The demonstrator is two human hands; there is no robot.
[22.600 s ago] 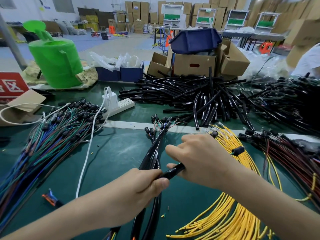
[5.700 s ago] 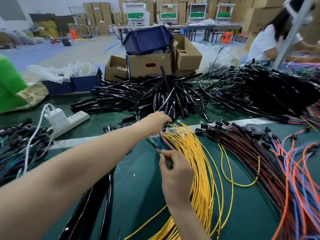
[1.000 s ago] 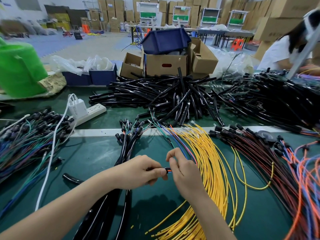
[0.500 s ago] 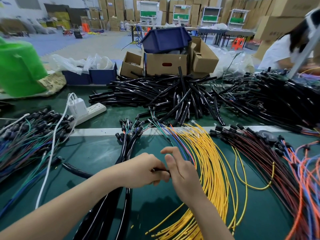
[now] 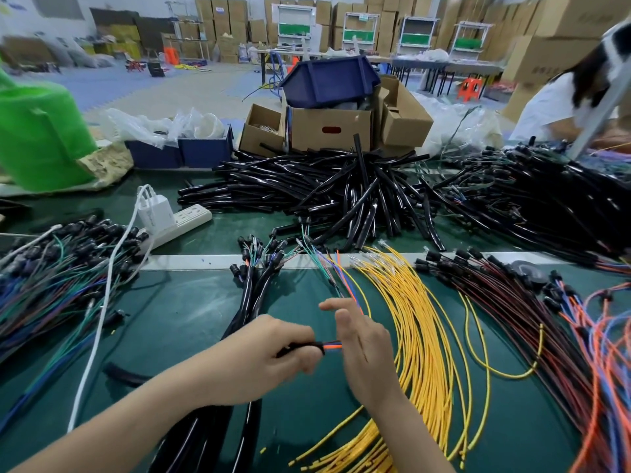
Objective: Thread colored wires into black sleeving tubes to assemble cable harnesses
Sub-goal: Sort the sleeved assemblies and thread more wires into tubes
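My left hand (image 5: 269, 353) pinches the end of a black sleeving tube (image 5: 300, 346) just above the green mat. A short stretch of orange and blue wires (image 5: 333, 345) shows between the tube's mouth and my right hand (image 5: 362, 349), which holds those wires in its palm with the forefinger stretched out. The same wire bundle (image 5: 327, 271), with green, blue and orange strands, runs away from my right hand toward the white strip. Finished sleeved harnesses (image 5: 252, 295) lie under my left forearm. A fan of yellow wires (image 5: 416, 319) lies right of my right hand.
A heap of black tubes (image 5: 341, 192) sits beyond the white strip, with cardboard boxes (image 5: 327, 128) and a blue bin (image 5: 327, 80) behind. Multicoloured wires (image 5: 51, 288) lie left, red and orange ones (image 5: 546, 319) right. A power strip (image 5: 177, 223), a green container (image 5: 37, 138) and a person (image 5: 563, 104) are also near.
My hands have drawn slightly apart, so orange and blue wire now shows between the tube's mouth and my right hand. My right forefinger has stretched out.
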